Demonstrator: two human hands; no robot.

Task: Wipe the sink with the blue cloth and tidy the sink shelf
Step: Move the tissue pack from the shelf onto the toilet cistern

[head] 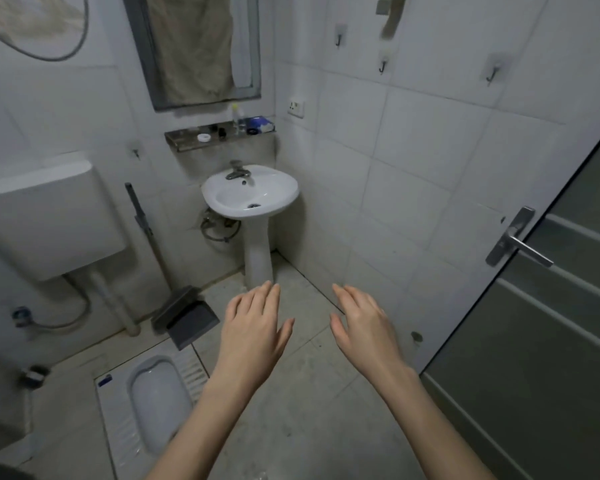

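Left hand (253, 327): flat, fingers straight, holding nothing.
Right hand (364, 323): the same, just beside it.
Sink (286, 199): far ahead of both hands.
Shelf (187, 143): above the sink, farther still.
Blue thing (258, 124): on the shelf end nearer the right hand, maybe the cloth.
Tip: step close first, then grab it.

We're holding both hands out over the floor (312, 403), left hand (253, 329) and right hand (364, 325) apart, palms down, fingers (271, 296) straight, gripping nothing. Ahead, a white pedestal sink (286, 199) is standing in the corner, with a faucet (236, 172) at its back rim. Above it a metal shelf (184, 143) is carrying a white ring (204, 137), small dark items, a clear bottle (235, 116) and a blue bundle (258, 124) at its right end, too blurred to identify. A mirror (194, 46) is hanging over the shelf. A squat toilet (156, 393) is showing lower left and a door (534, 358) at right.
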